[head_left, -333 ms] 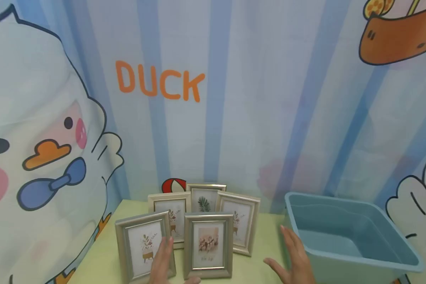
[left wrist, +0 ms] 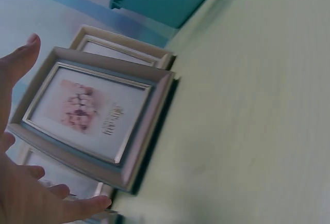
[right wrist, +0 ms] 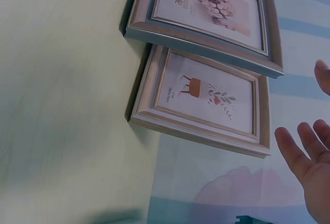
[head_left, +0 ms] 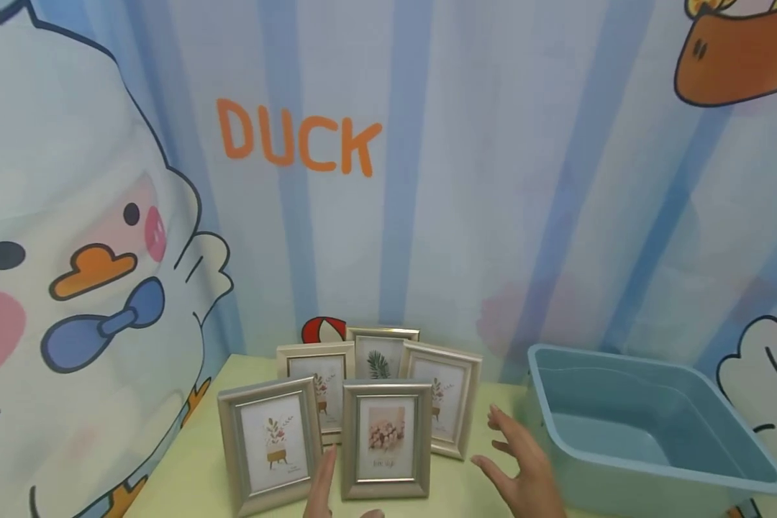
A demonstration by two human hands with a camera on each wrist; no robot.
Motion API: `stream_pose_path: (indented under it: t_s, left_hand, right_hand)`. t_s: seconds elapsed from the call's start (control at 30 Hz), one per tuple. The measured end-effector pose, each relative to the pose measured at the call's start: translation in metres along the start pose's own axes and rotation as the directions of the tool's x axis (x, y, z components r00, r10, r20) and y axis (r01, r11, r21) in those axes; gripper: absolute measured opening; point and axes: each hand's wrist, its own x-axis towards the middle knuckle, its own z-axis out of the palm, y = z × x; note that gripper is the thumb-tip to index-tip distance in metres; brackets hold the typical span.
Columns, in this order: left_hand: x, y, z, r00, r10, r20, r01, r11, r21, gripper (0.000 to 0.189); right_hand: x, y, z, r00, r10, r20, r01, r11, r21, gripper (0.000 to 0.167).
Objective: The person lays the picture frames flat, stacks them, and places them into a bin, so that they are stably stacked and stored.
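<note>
Several standing picture frames are grouped on the table. In front, a silver-beige frame with a pink flower picture (head_left: 386, 440) stands beside another with a potted-plant print (head_left: 275, 442). Behind them are a cream frame at the right (head_left: 452, 392), one at the left (head_left: 317, 360) and a gold-edged frame with a green sprig (head_left: 377, 356). My left hand (head_left: 320, 493), low in the head view, is spread and holds nothing; in the left wrist view its fingers extend near the flower frame (left wrist: 85, 108). My right hand (head_left: 521, 467), empty with thumb and fingers apart, is right of the cream frame.
An open blue-green plastic bin (head_left: 654, 460) stands on the right of the pale yellow-green table (head_left: 188, 460). A curtain (head_left: 466, 180) with blue stripes and cartoon prints hangs right behind the frames.
My left hand has moved right, from in front of the potted-plant frame toward the flower frame. My right hand has shifted left, away from the bin. The head view has tilted slightly.
</note>
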Motion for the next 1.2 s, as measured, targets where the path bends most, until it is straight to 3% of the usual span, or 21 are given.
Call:
stream_pose_path:
  t_s: [0.07, 0.13, 0.3, 0.5, 0.6, 0.7, 0.83, 0.97, 1.2]
  left_hand:
    - [-0.001, 0.005, 0.005, 0.982, -0.190, 0.005, 0.190, 0.981, -0.037, 0.108]
    - [0.000, 0.002, 0.010, 0.974, -0.225, -0.038, 0.224, 0.974, -0.022, 0.105]
    - [0.003, -0.010, 0.020, 0.969, -0.204, -0.140, 0.210, 0.977, 0.028, 0.100]
    - [0.012, -0.010, 0.022, 0.944, -0.309, -0.112, 0.292, 0.945, -0.150, 0.102]
    - [0.016, -0.012, 0.025, 0.949, -0.286, -0.133, 0.258, 0.946, -0.199, 0.097]
    - [0.018, -0.014, 0.026, 0.946, -0.296, -0.136, 0.263, 0.940, -0.216, 0.095]
    - [0.016, -0.014, 0.027, 0.932, -0.340, -0.127, 0.300, 0.919, -0.255, 0.096]
    - [0.015, -0.018, 0.031, 0.935, -0.320, -0.152, 0.272, 0.923, -0.273, 0.092]
    - [0.015, -0.020, 0.034, 0.941, -0.299, -0.161, 0.249, 0.930, -0.269, 0.089]
  right_hand:
    - [0.005, -0.001, 0.005, 0.996, 0.064, 0.058, -0.064, 0.998, -0.010, 0.093]
    - [0.010, -0.002, 0.011, 0.986, 0.121, 0.115, -0.121, 0.993, -0.007, 0.092]
    - [0.018, 0.003, 0.031, 0.956, 0.207, 0.209, -0.221, 0.974, 0.046, 0.083]
    - [0.035, 0.013, 0.055, 0.916, 0.231, 0.329, -0.276, 0.956, 0.097, 0.080]
    - [0.045, 0.017, 0.061, 0.890, 0.227, 0.396, -0.293, 0.949, 0.114, 0.081]
    - [0.053, 0.020, 0.067, 0.858, 0.219, 0.464, -0.310, 0.942, 0.129, 0.080]
    - [0.058, 0.025, 0.076, 0.865, 0.141, 0.482, -0.234, 0.962, 0.139, 0.075]
    - [0.058, 0.027, 0.080, 0.877, 0.096, 0.471, -0.177, 0.975, 0.132, 0.071]
    - [0.055, 0.028, 0.083, 0.867, 0.145, 0.476, -0.241, 0.959, 0.149, 0.069]
